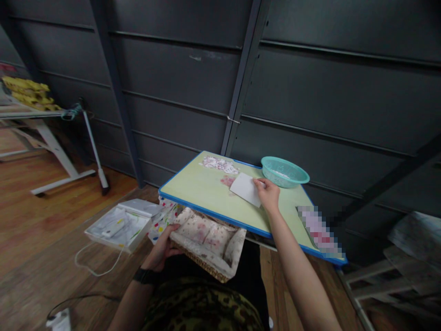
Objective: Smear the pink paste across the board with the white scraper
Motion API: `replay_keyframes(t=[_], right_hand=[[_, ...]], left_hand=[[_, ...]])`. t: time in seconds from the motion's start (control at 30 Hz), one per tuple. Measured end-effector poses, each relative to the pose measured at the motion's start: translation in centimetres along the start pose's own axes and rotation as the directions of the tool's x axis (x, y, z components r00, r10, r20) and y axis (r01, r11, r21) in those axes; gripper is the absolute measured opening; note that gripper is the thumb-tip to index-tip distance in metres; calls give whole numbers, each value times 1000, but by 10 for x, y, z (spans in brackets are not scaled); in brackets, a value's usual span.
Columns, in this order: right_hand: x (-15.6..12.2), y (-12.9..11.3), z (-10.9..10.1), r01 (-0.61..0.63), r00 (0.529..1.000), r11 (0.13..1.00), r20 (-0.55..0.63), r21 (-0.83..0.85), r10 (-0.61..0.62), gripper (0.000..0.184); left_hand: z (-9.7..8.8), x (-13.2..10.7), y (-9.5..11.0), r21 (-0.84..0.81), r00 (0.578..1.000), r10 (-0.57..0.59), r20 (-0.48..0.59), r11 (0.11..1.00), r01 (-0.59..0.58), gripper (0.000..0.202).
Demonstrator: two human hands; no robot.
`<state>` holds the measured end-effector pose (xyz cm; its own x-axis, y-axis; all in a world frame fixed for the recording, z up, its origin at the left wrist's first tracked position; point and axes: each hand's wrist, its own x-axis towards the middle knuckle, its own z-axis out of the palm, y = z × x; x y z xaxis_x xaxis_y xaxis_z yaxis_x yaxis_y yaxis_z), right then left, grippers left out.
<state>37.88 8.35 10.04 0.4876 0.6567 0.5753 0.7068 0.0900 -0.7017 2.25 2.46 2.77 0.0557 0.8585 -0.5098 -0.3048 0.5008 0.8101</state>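
My left hand [165, 248] grips the left side of a shallow cardboard box [201, 253] with a pale, speckled lining. The box is tilted over my lap, just under the near edge of the small table [193, 186]. My right hand [268, 193] pinches the right edge of a white card [246, 188] between thumb and fingers. That card is low over the tabletop or touching it; I cannot tell which. Just beyond its left edge lies a patch of small pinkish bits [227, 180]. Farther back, many small white pieces with dark marks [218, 163] are spread out.
A teal plastic basin [285, 174] with white bits inside stands at the table's back right. A pixelated flat item [319, 230] lies at the right edge. On the floor at left is a white open case [119, 225] with a cable. Dark metal panels [179, 69] rise behind.
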Motion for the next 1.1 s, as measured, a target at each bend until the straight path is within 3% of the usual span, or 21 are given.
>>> replay_keyframes(t=[0.17, 0.37, 0.53, 0.7, 0.87, 1.1], right_hand=[[0, -1, 0, 4, 999, 999, 48, 47, -6, 57], [1, 0, 0, -33, 999, 997, 8, 63, 32, 57], [0, 0, 1, -43, 993, 988, 118, 146, 26, 56], [0, 0, 3, -75, 992, 984, 109, 161, 58, 57], [-2, -2, 7, -93, 974, 978, 221, 186, 51, 58], [-1, -1, 4, -66, 994, 986, 99, 153, 51, 57]], left_hand=[[0, 0, 0, 13, 1000, 11, 16, 1000, -11, 37], [-1, 0, 0, 20, 1000, 14, 25, 1000, -14, 36], [-2, 1, -2, 25, 1000, 14, 22, 1000, -15, 38], [0, 1, -1, 20, 1000, -1, 10, 1000, 1, 34], [3, -3, 3, -12, 1000, -1, 3, 1000, 1, 31], [1, -2, 1, 2, 1000, -1, 16, 1000, 1, 36]])
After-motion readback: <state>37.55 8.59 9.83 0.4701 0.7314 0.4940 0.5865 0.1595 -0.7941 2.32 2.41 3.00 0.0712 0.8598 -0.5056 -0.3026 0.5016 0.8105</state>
